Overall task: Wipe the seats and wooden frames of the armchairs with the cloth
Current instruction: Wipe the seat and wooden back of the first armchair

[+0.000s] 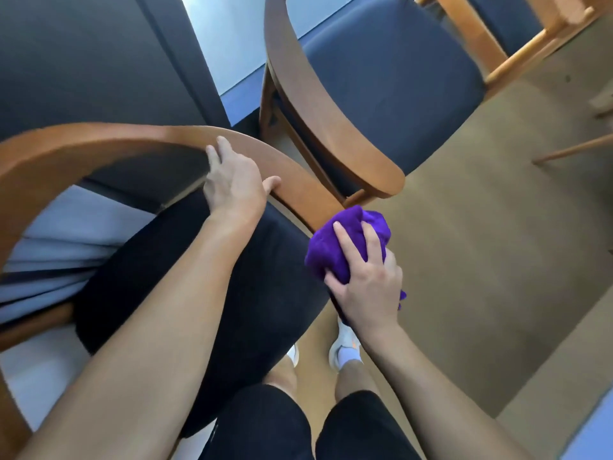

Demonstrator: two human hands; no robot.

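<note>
Underfoot, tan short-pile carpet floor (481, 244), faintly marked. Standing at the near left, brown curved-frame wooden armchair with dark navy padded seat (99, 144). Just beyond and close beside it, second brown wooden armchair with navy seat (391, 78). Further back at the upper right, lighter orange-wood chair with navy seat (491, 44). Planted on the carpet by the near armchair's front edge, pair of white trainers (345, 350). At the lower right corner, pale blue smooth floor strip (593, 436) bordering the carpet.
</note>
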